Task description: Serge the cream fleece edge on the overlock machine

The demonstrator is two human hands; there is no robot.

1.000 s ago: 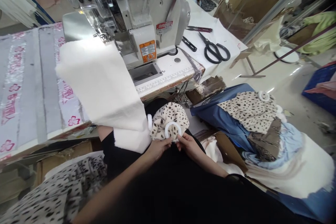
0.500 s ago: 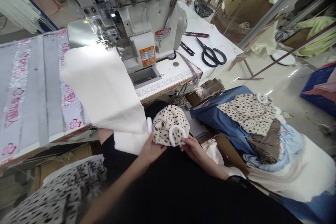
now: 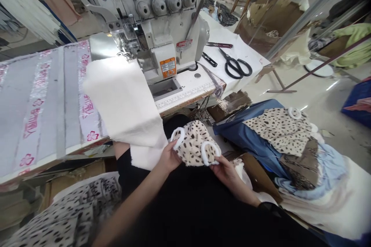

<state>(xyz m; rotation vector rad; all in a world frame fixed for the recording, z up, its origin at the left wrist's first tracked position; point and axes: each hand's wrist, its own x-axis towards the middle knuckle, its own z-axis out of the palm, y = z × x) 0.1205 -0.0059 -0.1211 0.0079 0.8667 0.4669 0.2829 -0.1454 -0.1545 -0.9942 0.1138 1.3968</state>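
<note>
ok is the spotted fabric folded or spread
Bunched, not spread: the spotted fabric is gathered between left hand and right hand.

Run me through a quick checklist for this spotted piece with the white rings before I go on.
1. Two white rings on the spotted fleece piece, one at each side: ok.
2. Left hand holding the piece beside its ring: ok.
3. Right hand holding the piece's lower edge near the other ring: ok.
4. Rings firmly fixed to the fleece: cannot tell.
5. Cream fleece free of the overlock machine's presser foot: cannot tell, its top edge lies close by.
6. Black-handled scissors lying on the white sheet right of the machine: ok.
</note>
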